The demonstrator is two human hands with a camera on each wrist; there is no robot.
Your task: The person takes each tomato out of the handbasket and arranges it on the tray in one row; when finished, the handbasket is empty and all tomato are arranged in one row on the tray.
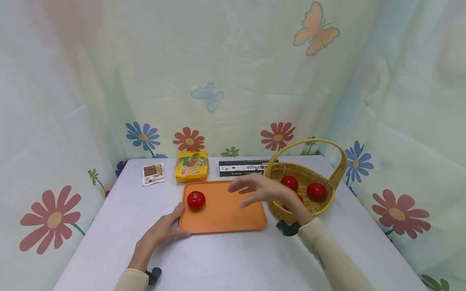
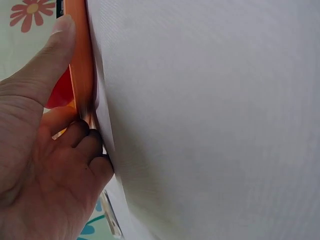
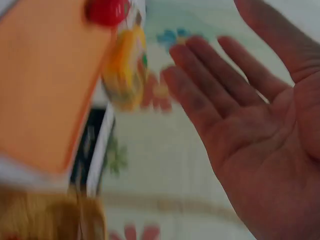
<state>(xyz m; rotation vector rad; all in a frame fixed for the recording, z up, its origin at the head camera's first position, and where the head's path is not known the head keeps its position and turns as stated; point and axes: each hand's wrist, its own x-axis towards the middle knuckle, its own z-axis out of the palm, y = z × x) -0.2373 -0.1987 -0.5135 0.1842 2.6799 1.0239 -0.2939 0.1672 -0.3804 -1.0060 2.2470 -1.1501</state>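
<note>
"Where is the orange tray (image 1: pixel 225 220), please?"

"It lies on the table (image 1: pixel 218 262), a little below the middle of the head view. Your left hand (image 1: pixel 160 231) grips it at the lower left corner, with the thumb at the front edge."

"And the right hand (image 1: pixel 263 189)?"

"You have it open, the fingers relaxed, raised over the tray's upper right part."

"The tomatoes?"

"One tomato (image 1: pixel 196 200) sits on the tray's left part. Three red tomatoes (image 1: pixel 316 191) lie in the wicker basket (image 1: pixel 302 171), at the right of your frame."

tray (image 1: pixel 229 220) free beside tomato (image 1: pixel 196 200)
</note>
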